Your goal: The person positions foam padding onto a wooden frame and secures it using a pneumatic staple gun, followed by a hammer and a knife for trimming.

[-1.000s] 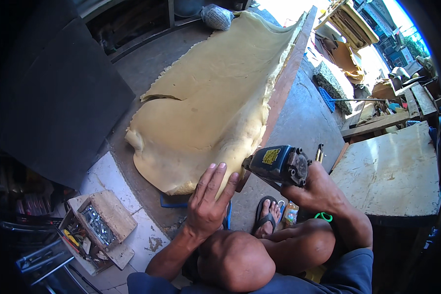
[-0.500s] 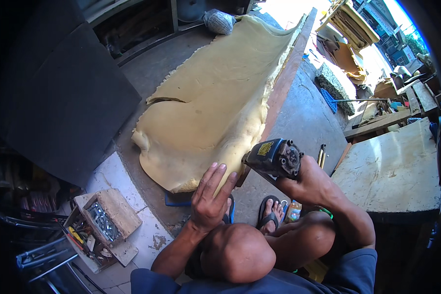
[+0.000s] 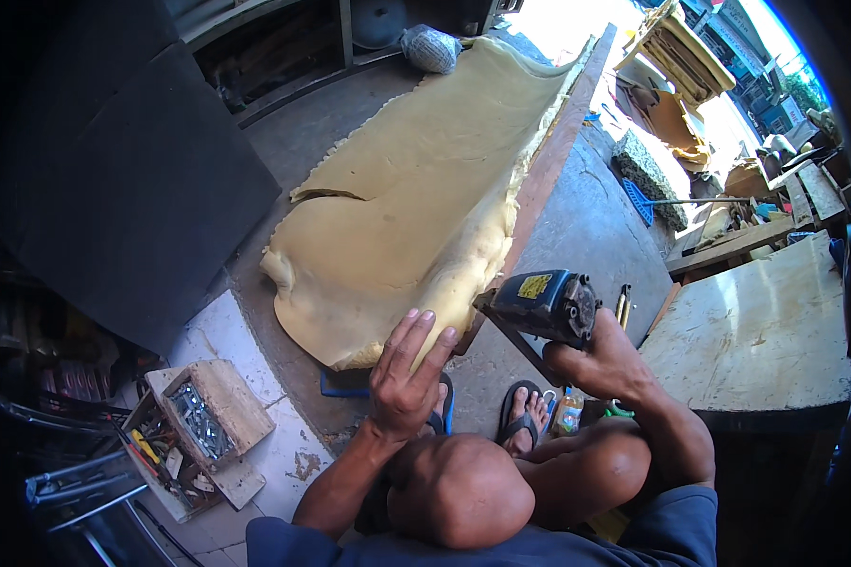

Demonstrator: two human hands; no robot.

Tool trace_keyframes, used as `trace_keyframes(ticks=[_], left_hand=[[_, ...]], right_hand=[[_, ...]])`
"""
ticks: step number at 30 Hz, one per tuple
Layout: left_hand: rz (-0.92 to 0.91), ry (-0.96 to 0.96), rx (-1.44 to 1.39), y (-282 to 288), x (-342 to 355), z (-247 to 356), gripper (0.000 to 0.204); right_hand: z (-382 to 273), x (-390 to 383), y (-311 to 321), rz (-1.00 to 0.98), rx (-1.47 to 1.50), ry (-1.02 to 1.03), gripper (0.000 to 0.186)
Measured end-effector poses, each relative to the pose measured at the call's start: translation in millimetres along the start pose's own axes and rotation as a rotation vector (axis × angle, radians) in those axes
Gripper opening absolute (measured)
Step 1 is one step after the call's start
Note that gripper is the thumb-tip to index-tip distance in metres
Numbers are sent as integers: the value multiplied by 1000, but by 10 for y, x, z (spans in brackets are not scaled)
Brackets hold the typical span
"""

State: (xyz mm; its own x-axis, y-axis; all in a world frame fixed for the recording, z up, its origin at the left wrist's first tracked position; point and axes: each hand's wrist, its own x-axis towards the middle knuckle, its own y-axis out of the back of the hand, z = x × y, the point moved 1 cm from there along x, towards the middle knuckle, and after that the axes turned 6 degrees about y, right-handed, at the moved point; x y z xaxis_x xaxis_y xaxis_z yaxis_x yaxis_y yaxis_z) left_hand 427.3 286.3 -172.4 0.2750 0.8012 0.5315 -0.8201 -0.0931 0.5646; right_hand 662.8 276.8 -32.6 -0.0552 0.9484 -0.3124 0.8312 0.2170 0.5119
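Note:
A thick yellowish foam sheet (image 3: 402, 217) with ragged edges lies over a frame whose reddish wooden rail (image 3: 565, 142) runs along its right side. My left hand (image 3: 405, 378) rests its outstretched fingers on the foam's near right corner. My right hand (image 3: 600, 359) is wrapped round the handle of a dark staple gun (image 3: 544, 304) with a yellow label. The gun's nose points left at the foam's near right edge. Whether the nose touches the edge I cannot tell.
On the left, a wooden box (image 3: 219, 416) holds staples and hand tools. A dark panel (image 3: 123, 180) stands behind it. At right are a worn pale board (image 3: 752, 326) and a blue-headed rake (image 3: 638, 201). A small bottle (image 3: 568, 412) stands by my foot.
The staple gun and my right hand have shifted slightly right, and the gun's body has turned a little. My left hand stays on the foam.

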Motion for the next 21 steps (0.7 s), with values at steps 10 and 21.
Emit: trace_keyframes(ticks=[10, 21], left_hand=[[122, -35, 27, -70, -124, -5, 41], [116, -47, 3, -49, -72, 15, 30]], right_hand=[[-205, -46, -103, -185, -90, -72, 21], [-418, -3, -80, -239, -131, -92, 26]])
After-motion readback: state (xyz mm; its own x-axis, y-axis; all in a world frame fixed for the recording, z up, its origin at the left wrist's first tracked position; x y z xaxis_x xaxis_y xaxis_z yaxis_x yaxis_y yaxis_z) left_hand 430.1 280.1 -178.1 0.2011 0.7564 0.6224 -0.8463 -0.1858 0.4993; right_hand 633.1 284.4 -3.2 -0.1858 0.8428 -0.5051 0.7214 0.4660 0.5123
